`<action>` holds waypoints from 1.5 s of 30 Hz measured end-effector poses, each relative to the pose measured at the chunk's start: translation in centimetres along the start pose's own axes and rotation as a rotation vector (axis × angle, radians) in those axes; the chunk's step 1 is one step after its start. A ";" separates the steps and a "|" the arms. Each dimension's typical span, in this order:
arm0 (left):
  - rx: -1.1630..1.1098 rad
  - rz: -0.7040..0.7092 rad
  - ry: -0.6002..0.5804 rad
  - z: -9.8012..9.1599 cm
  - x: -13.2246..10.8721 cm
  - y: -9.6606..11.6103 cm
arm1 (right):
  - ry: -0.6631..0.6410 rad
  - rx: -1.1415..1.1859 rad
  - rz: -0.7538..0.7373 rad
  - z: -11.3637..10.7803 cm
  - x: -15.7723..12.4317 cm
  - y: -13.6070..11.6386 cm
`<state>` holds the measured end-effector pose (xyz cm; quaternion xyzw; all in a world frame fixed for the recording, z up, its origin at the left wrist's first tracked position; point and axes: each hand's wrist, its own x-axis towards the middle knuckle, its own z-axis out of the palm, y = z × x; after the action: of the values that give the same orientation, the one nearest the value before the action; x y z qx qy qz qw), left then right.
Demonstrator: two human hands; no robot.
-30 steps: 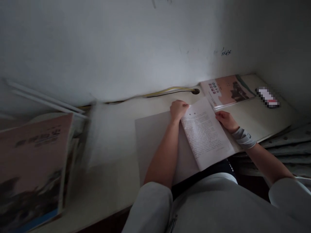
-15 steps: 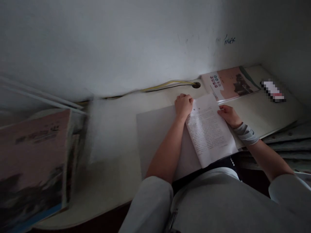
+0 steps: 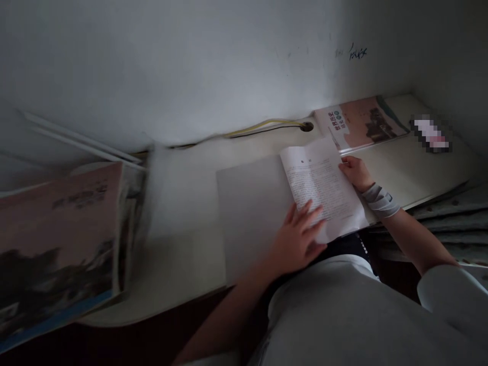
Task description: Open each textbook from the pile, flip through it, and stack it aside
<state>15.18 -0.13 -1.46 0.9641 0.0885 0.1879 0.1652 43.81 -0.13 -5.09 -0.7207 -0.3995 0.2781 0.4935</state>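
White paper (image 3: pixel 324 178), printed and rippled, lies at the front of the bench (image 3: pixel 183 269), under our left hand (image 3: pixel 296 239), open with fingers spread, contact unclear. Its print already faces up; its ripples are not yet flat. Our right hand (image 3: pixel 357 173) pinches its right edge. Beyond lies a pink book (image 3: pixel 360 122).

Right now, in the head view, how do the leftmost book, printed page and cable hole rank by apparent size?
1. Leftmost book, probably flattered by nearness
2. Printed page
3. Cable hole
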 end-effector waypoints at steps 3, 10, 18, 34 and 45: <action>0.149 0.040 0.043 1.3 -2.6 2.9 | 0.010 -0.007 0.005 0.0 0.0 -0.3; 0.235 0.123 0.101 3.3 -2.2 2.5 | -0.008 0.051 0.040 -0.4 0.0 -0.6; 0.207 0.115 0.211 3.9 -2.0 2.7 | -0.001 0.087 0.044 -0.6 -0.3 -1.1; 0.181 0.124 0.183 4.1 -2.1 2.6 | -0.065 0.000 0.104 -0.8 -0.6 -1.9; 0.291 0.015 0.041 4.3 -1.1 2.5 | -0.197 0.057 0.094 -2.5 -2.7 -1.7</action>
<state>16.09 -3.97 -4.67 0.9745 0.1110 0.1939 0.0204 43.91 -3.30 -2.58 -0.6937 -0.4037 0.3816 0.4586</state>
